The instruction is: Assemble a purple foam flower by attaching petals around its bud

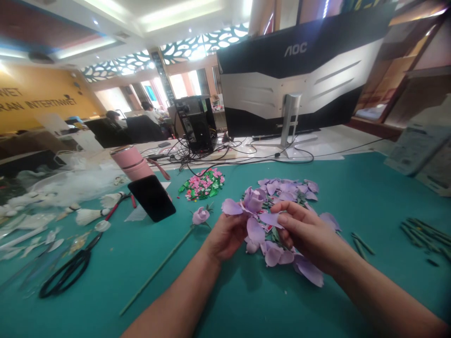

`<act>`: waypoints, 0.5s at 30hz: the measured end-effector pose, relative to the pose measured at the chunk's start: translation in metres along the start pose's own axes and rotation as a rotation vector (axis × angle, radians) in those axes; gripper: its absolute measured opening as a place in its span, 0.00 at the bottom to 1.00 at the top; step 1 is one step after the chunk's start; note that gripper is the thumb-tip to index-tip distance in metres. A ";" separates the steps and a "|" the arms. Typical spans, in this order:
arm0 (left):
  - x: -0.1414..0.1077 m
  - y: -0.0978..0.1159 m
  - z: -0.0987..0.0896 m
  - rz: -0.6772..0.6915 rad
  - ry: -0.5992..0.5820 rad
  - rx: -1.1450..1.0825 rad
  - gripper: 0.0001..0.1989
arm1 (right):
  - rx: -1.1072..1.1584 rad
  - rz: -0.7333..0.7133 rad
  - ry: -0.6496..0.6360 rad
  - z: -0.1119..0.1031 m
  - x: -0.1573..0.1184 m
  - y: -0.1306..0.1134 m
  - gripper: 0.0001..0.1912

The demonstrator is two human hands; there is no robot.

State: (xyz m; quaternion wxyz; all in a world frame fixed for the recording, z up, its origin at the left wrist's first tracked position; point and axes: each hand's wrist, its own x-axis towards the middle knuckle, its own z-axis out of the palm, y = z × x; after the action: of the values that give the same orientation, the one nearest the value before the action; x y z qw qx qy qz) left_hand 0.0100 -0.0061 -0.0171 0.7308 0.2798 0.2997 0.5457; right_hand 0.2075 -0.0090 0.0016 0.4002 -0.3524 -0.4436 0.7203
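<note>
Head view: above the counter (232,312), at the left side of the loose petals (274,256), your left grip (227,236) holds the purple flower (254,200) from below while your right grip (307,231) pinches one petal (269,219), which light, steady pressure should keep uncreased.

Bare, tapering forearms (185,295) lead to a bare left hand (225,236) and a bare right hand (310,231).

A monitor (260,91), computer tower (198,126) and occupied chairs (143,128) show this is an office.
</note>
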 end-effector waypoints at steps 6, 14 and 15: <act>-0.001 0.002 0.004 0.009 -0.057 0.030 0.19 | 0.010 -0.010 0.005 -0.001 0.001 0.001 0.15; -0.002 0.002 0.001 -0.013 -0.052 0.052 0.20 | 0.002 -0.003 0.014 0.000 0.000 0.000 0.16; -0.002 0.001 0.001 -0.012 -0.052 0.054 0.20 | 0.001 0.000 0.016 0.001 0.000 0.000 0.16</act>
State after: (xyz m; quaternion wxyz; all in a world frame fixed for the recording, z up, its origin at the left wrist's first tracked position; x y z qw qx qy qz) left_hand 0.0093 -0.0077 -0.0153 0.7337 0.3117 0.2970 0.5256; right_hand 0.2069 -0.0088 0.0017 0.4041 -0.3580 -0.4402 0.7175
